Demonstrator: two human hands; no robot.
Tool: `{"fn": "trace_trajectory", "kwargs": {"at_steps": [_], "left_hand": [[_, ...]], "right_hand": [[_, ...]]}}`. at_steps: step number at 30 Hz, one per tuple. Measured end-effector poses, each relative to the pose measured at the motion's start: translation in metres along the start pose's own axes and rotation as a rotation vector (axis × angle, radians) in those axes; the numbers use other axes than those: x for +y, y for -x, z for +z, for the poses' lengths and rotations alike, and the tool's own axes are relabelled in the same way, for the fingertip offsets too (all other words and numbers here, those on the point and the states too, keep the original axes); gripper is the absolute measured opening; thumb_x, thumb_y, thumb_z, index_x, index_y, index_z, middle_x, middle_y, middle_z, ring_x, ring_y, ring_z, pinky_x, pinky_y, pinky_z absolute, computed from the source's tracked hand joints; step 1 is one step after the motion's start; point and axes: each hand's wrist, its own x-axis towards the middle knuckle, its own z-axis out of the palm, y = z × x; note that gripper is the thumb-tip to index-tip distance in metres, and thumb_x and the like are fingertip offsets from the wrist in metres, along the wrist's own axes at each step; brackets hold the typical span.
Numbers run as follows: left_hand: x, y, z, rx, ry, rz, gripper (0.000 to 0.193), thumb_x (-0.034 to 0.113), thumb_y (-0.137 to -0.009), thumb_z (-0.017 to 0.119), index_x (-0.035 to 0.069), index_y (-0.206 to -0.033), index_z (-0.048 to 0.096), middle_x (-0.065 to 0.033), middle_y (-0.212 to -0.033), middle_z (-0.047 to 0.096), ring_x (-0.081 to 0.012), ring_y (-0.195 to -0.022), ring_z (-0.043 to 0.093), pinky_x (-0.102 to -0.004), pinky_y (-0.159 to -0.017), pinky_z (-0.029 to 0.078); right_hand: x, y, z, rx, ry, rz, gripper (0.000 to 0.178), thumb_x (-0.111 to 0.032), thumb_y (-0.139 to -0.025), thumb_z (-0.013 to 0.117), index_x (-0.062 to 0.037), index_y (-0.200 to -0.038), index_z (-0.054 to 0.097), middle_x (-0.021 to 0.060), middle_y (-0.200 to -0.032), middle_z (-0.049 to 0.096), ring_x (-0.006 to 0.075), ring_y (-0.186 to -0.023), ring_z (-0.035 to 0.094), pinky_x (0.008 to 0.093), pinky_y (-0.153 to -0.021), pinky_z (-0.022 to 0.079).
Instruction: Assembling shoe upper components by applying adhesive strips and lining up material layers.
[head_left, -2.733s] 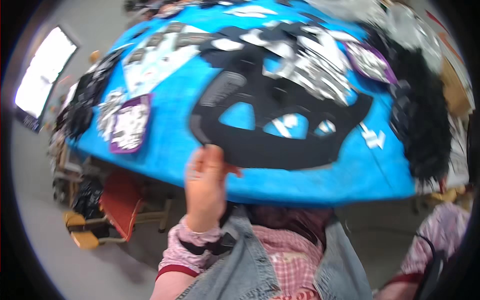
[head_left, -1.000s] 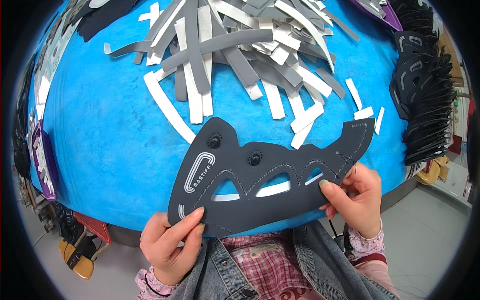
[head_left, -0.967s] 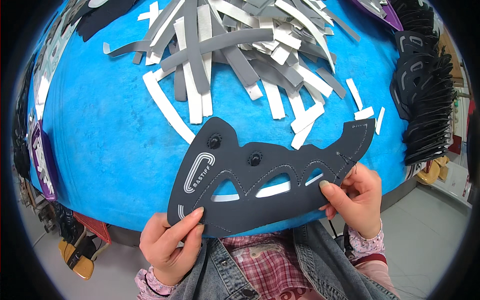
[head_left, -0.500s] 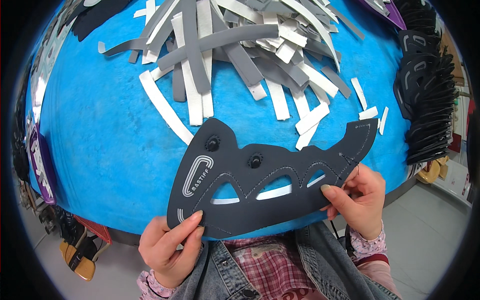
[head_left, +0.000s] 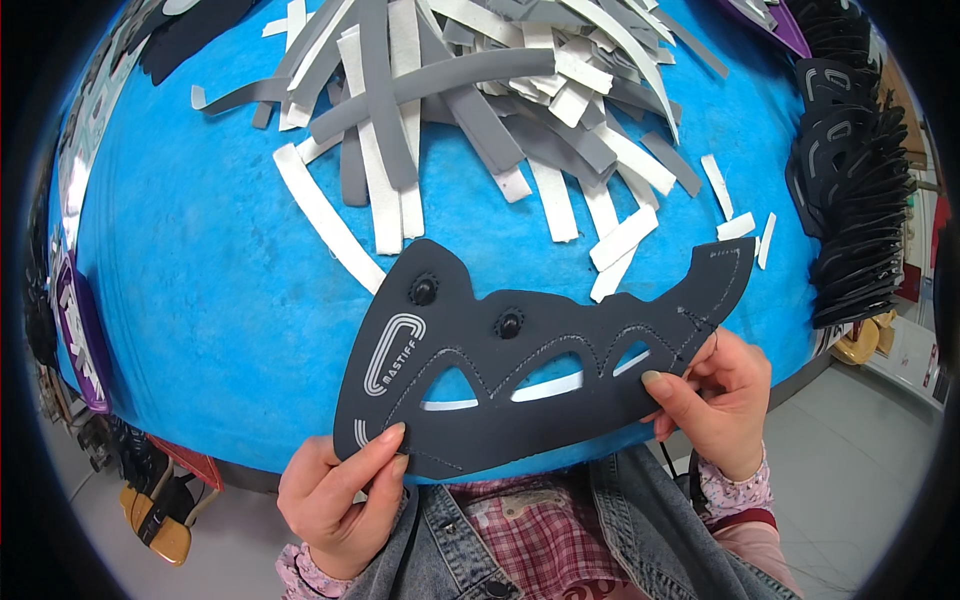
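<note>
Black panel is over the blue table's near edge, pinched by the left hand and right hand. One purple tray far left has white bits inside.

Left hand and right hand pinch a black panel. Beyond it, loose strips lie heaped on a blue table.
</note>
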Motion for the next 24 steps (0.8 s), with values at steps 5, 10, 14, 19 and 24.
{"fn": "trace_trajectory", "kwargs": {"at_steps": [5, 10, 14, 19, 24], "left_hand": [[0.0002, 0.0009, 0.0017, 0.005, -0.001, -0.006, 0.033, -0.002, -0.064, 0.074, 0.007, -0.096, 0.072, -0.0056, -0.075, 0.062, -0.0125, -0.059, 0.053, -0.0229, -0.051, 0.041], [0.0010, -0.0001, 0.0013, 0.002, -0.005, -0.011, 0.033, -0.002, -0.064, 0.075, 0.007, -0.096, 0.072, -0.0055, -0.075, 0.061, -0.0123, -0.059, 0.053, -0.0229, -0.051, 0.040], [0.0006, 0.0000, 0.0011, 0.002, -0.016, -0.015, 0.033, -0.002, -0.065, 0.074, 0.007, -0.096, 0.072, -0.0053, -0.074, 0.061, -0.0121, -0.059, 0.052, -0.0227, -0.051, 0.040], [0.0003, -0.0010, 0.0012, 0.004, -0.016, -0.008, 0.032, -0.002, -0.065, 0.074, 0.007, -0.096, 0.072, -0.0052, -0.074, 0.061, -0.0120, -0.058, 0.052, -0.0228, -0.050, 0.040], [0.0004, -0.0006, 0.0014, 0.002, -0.010, -0.015, 0.032, -0.001, -0.065, 0.074, 0.007, -0.096, 0.072, -0.0052, -0.074, 0.061, -0.0118, -0.059, 0.052, -0.0227, -0.050, 0.040]], "right_hand": [[0.0006, 0.0008, 0.0001, 0.009, 0.005, 0.001, 0.020, -0.004, -0.078, 0.072, 0.0017, -0.073, 0.053, 0.0092, -0.061, 0.064, 0.0070, -0.048, 0.060, 0.0158, -0.040, 0.043], [0.0011, 0.0002, -0.0001, 0.007, 0.009, -0.007, 0.021, -0.004, -0.078, 0.072, 0.0015, -0.073, 0.053, 0.0093, -0.061, 0.064, 0.0070, -0.048, 0.060, 0.0158, -0.040, 0.043], [0.0013, 0.0001, 0.0000, 0.006, 0.021, -0.019, 0.021, -0.004, -0.077, 0.073, 0.0016, -0.073, 0.053, 0.0089, -0.061, 0.064, 0.0068, -0.047, 0.059, 0.0156, -0.040, 0.042], [0.0008, -0.0001, 0.0003, 0.008, 0.026, -0.020, 0.022, -0.004, -0.077, 0.073, 0.0016, -0.072, 0.053, 0.0086, -0.060, 0.064, 0.0068, -0.047, 0.059, 0.0156, -0.041, 0.042], [0.0017, -0.0002, -0.0001, 0.005, 0.027, -0.020, 0.022, -0.004, -0.077, 0.073, 0.0017, -0.072, 0.052, 0.0089, -0.060, 0.063, 0.0071, -0.047, 0.059, 0.0158, -0.040, 0.043]]}}
